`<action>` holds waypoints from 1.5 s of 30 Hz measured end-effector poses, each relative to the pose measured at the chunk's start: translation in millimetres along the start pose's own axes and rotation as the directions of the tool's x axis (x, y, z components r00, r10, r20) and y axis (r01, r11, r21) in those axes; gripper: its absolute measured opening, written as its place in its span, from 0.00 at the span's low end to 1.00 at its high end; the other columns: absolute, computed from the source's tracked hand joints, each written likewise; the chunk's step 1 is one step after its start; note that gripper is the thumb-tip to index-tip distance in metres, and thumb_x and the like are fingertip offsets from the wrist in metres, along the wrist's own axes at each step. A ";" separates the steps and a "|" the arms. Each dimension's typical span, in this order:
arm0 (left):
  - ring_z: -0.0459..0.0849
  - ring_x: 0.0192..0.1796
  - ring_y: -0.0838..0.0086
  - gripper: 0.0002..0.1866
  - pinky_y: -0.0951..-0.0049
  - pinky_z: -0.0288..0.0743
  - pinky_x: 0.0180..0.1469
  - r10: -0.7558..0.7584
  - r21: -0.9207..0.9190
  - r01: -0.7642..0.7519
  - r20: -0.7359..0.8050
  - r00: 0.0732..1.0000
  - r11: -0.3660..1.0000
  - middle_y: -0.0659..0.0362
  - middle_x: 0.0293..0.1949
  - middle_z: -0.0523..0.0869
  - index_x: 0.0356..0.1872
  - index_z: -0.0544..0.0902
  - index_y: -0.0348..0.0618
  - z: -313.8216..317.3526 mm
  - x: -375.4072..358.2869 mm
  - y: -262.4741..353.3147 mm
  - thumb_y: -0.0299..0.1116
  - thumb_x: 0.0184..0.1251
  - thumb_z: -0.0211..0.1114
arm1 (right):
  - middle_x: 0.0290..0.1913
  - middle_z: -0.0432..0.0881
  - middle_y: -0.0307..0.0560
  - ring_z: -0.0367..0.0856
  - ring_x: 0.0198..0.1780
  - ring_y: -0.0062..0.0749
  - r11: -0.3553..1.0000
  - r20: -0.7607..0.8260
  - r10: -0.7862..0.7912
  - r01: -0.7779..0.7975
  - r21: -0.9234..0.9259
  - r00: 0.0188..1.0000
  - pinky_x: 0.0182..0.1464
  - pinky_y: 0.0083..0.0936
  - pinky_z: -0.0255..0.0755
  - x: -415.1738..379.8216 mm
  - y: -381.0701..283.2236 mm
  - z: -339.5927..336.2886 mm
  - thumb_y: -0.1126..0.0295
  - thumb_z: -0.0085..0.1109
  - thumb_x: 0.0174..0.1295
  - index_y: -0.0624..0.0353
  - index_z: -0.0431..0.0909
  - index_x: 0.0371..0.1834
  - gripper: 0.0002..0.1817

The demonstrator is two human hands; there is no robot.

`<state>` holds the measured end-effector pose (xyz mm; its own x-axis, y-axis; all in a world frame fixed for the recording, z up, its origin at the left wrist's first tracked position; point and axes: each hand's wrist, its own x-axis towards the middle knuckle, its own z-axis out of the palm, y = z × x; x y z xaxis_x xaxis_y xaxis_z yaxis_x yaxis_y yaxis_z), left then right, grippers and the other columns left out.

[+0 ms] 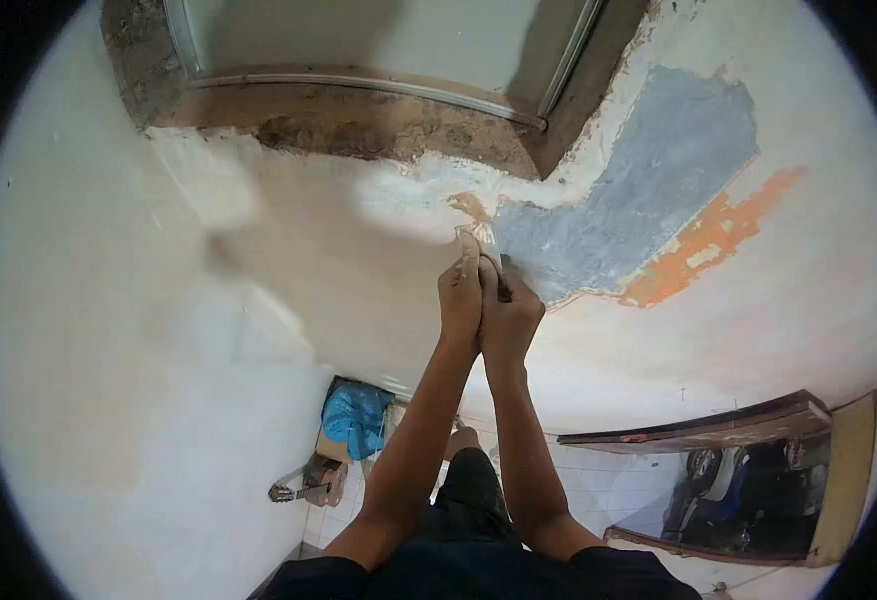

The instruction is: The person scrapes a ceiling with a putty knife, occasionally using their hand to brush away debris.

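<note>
Both my hands are raised in front of me, pressed side by side against the wall below the window. My left hand [461, 292] and my right hand [510, 308] are closed around one scraper [495, 246]. Its thin pale blade shows between the fingers and meets the wall; the handle is mostly hidden. Just above the blade is a small brown bare spot [469, 206] where the paint is gone. A grey patch [648, 165] spreads to the upper right, and its lower left end reaches my right hand. An orange strip [703, 245] of exposed layer runs along its lower edge.
A window frame [358, 84] with a rough brown sill [358, 125] is set in the wall above. Low on the left are a blue bag [356, 415] and a guitar [308, 488]. At lower right stands a wooden shelf unit [698, 430] with clothes-like items inside.
</note>
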<state>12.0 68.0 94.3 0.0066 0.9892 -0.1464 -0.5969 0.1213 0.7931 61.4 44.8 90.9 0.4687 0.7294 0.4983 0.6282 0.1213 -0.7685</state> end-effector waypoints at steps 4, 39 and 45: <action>0.68 0.21 0.82 0.26 0.78 0.65 0.23 0.006 -0.022 -0.005 0.035 0.999 1.000 0.66 0.17 0.70 0.19 0.73 0.43 0.4 -7.1 -7.8 0.53 0.71 0.48 | 0.22 0.80 0.57 0.80 0.23 0.43 0.991 0.059 0.130 -0.130 -0.003 0.990 0.30 0.31 0.71 -6.3 -1.3 -10.5 0.63 0.59 0.58 0.67 0.79 0.27 0.15; 0.73 0.30 0.81 0.14 0.79 0.69 0.31 0.003 -0.014 -0.001 0.148 0.989 1.000 0.63 0.28 0.76 0.31 0.77 0.39 -4.6 -22.8 -28.7 0.38 0.72 0.52 | 0.29 0.80 0.62 0.81 0.32 0.54 0.987 0.057 0.149 -0.144 -0.075 0.987 0.32 0.37 0.74 -11.7 -3.9 -26.8 0.67 0.53 0.62 0.65 0.80 0.34 0.11; 0.71 0.28 0.82 0.14 0.79 0.67 0.30 0.026 -0.209 0.006 0.152 0.988 0.978 0.64 0.25 0.75 0.31 0.77 0.40 -5.7 -16.3 -7.8 0.40 0.71 0.53 | 0.29 0.80 0.63 0.81 0.30 0.54 0.999 0.064 0.007 -0.004 -0.043 0.998 0.32 0.38 0.74 -4.2 -15.4 -12.9 0.65 0.53 0.62 0.65 0.79 0.37 0.13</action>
<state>11.9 50.5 87.1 0.1124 0.9931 -0.0342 -0.7511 0.1074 0.6514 57.8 31.3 105.9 0.4326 0.7717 0.4662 0.6521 0.0893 -0.7529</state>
